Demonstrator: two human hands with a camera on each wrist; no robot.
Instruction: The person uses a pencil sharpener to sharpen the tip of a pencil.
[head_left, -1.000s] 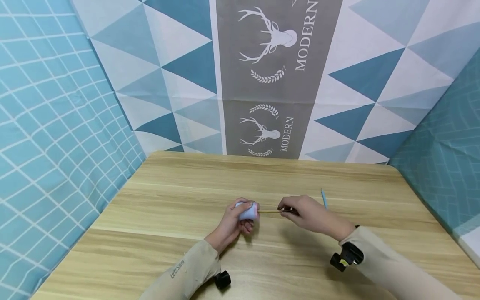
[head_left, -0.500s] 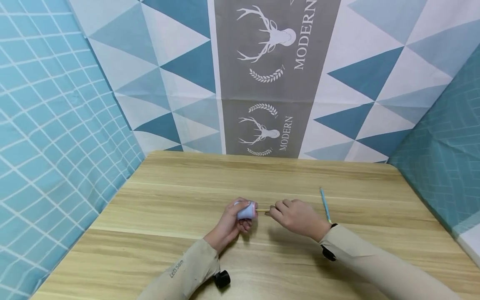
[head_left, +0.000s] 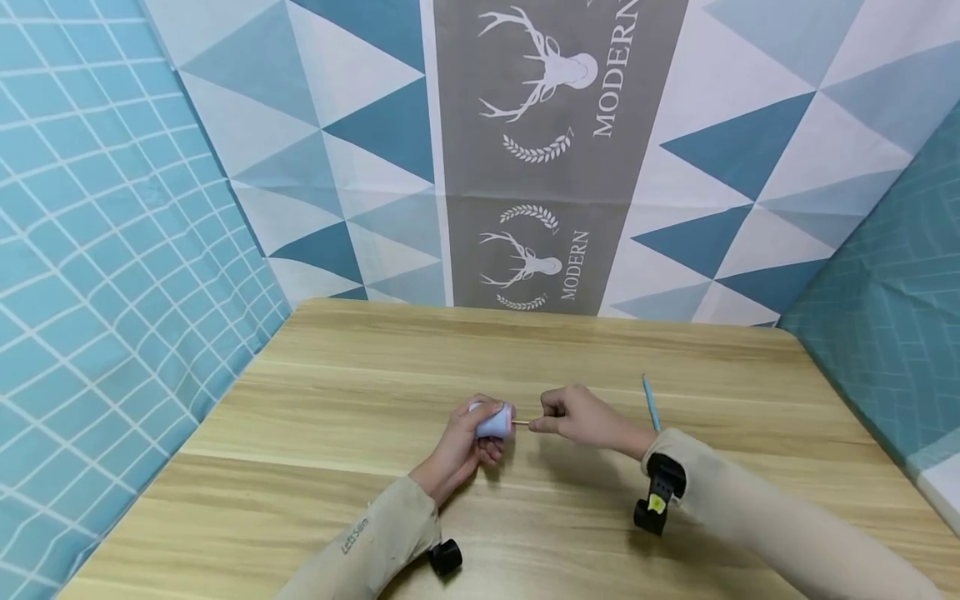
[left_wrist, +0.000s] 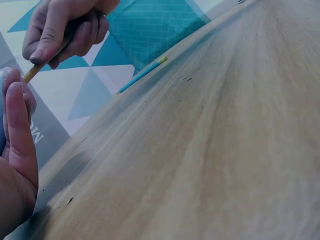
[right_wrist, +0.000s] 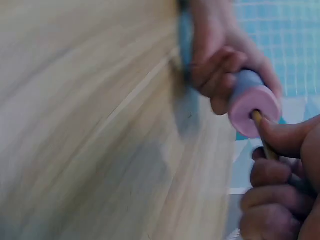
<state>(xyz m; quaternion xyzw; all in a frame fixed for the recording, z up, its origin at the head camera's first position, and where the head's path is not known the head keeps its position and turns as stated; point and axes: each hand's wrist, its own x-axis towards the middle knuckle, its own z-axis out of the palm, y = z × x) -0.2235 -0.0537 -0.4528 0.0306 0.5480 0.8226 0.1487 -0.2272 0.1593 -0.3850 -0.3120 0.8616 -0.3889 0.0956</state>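
Over the middle of the table, my left hand [head_left: 461, 443] grips a pale blue, cup-shaped pencil sharpener [head_left: 489, 422] lying sideways, its pink end facing right. In the right wrist view that pink end face [right_wrist: 243, 118] has a round hole with a yellowish pencil [right_wrist: 270, 149] in it. My right hand [head_left: 588, 415] pinches the pencil between thumb and fingers, just right of the sharpener. Only a short stretch of pencil shows between hand and hole; the rest is hidden in the sharpener and in my right hand.
A slim blue pencil-like stick [head_left: 650, 402] with a yellow-green end lies on the wooden table [head_left: 375, 358] behind my right wrist. A few small dark flecks [left_wrist: 69, 201] dot the tabletop. Patterned cloth walls [head_left: 525, 175] stand at the back and sides.
My right hand has moved left along the pencil, close to the sharpener, leaving less pencil showing. Its wrist has turned one way and back. The left hand and sharpener have stayed nearly still.
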